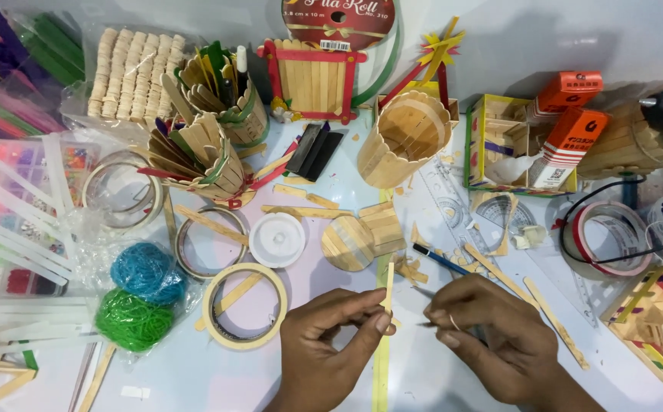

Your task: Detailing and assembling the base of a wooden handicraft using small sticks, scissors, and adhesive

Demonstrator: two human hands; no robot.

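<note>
Head view: the left hand (331, 343) is closed in a pinch, thumb and forefinger gripping a short, thin stick (389, 288) that stands nearly upright just above the fingertips, low in the middle of the table (194, 374). The right hand (492, 336) is curled beside it, fingers folded around a slim dark tool whose tip (421, 291) points toward the stick; what kind of tool it is cannot be told, as the hand hides most of it. A blue pencil (438, 259) lies on the table just above the right hand, untouched. The stick looks like a flat craft piece of pale wood: very light, stiff along its length, yet likely to snap or split if bent or pressed hard across the grain. Its smooth faces may slip, so a pinch on the two flat faces near the lower end, as now, seems the soundest hold, leaving the upper end free. A long yellow strip (381, 358) runs down between the hands. Around them lie a tape ring (244, 306), a white lid (277, 239), a round disc of sticks (346, 244), a stick-built cup (404, 137), blue and green bands (140, 294), and a clear ruler (461, 214).
</note>
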